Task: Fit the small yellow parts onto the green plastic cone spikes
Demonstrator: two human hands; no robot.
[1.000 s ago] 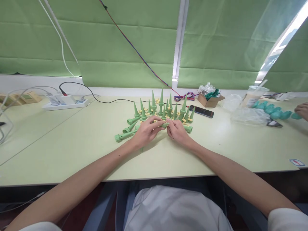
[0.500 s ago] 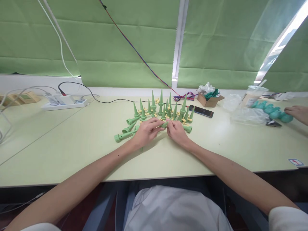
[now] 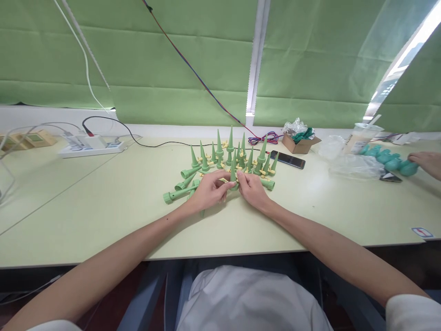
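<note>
My left grip (image 3: 212, 189) and right grip (image 3: 254, 187) pinch the green spike (image 3: 233, 173); I should hold it upright and steady, clear of standing spikes (image 3: 262, 154) behind it.

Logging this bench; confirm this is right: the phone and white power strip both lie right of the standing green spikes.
Wrong about the white power strip: the head view shows it left of the standing green spikes. The phone lies to the right.
</note>
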